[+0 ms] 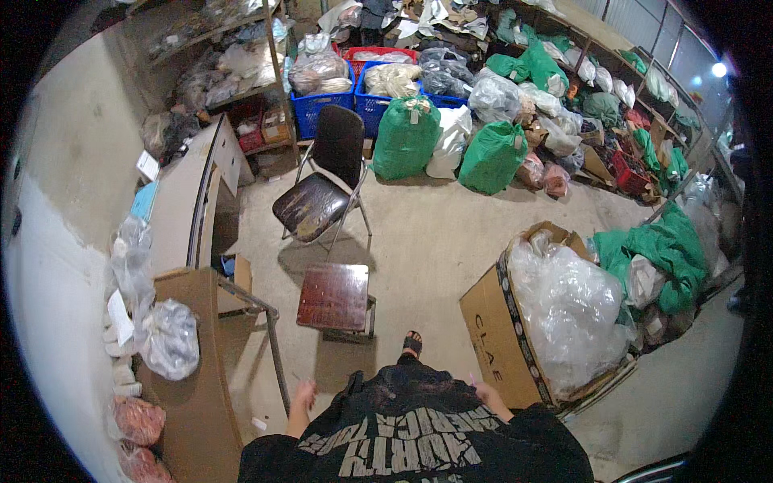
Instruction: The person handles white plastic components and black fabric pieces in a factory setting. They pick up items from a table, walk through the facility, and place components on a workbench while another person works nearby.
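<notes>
Ahead, a low stool (333, 298); cardboard box (503, 338) beside right hand (485, 392).

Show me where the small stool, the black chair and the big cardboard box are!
small stool (333, 296), head view, on its dark red seat
black chair (338, 137), head view, on its backrest
big cardboard box (493, 338), head view, on its brown side

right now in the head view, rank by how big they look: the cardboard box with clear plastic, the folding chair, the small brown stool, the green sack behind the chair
1. cardboard box
2. folding chair
3. green sack and stool look about alike; the sack sits farther off, so no ranking there.
</notes>
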Tool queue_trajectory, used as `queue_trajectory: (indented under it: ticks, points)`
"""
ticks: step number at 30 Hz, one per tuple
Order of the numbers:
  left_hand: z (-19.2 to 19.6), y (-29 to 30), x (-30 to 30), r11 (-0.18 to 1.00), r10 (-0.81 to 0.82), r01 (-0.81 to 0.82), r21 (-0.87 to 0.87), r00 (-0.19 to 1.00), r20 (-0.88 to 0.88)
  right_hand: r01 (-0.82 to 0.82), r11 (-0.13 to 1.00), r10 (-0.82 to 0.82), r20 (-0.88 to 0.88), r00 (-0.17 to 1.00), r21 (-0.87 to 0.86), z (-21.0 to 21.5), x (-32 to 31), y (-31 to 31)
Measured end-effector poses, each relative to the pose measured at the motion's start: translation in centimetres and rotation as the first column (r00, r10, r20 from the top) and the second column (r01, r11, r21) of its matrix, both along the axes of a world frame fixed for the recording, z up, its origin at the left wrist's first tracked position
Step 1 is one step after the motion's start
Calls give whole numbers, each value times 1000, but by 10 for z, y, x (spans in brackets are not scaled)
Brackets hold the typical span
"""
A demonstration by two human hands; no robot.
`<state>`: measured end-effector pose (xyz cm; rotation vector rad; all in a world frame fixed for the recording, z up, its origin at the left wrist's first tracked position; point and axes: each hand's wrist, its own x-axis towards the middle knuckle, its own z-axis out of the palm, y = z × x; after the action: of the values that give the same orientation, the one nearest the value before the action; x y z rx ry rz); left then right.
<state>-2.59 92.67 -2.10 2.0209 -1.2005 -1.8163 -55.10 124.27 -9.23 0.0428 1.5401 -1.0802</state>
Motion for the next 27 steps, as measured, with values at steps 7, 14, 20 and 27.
queue_trajectory:
  ticks: [7, 14, 20, 27]
  points:
    - [-5, -9, -62, 950, 83, -80, 303, 997, 4, -392, 839, 542, -510, 668, 378, -17, -162, -235]
    - [-37, -174, -182, 978, 76, -54, 202, 992, -104, -533, 814, 579, -386, 718, 230, 12, -184, -437]
    - [-14, -338, -247, 954, 262, -264, 140, 965, 31, -727, 411, 854, 47, 518, 550, 21, -228, -550]
    - [-18, -497, -278, 993, 93, -99, -65, 992, -89, -539, 733, 671, -575, 469, 416, 24, -277, -651]
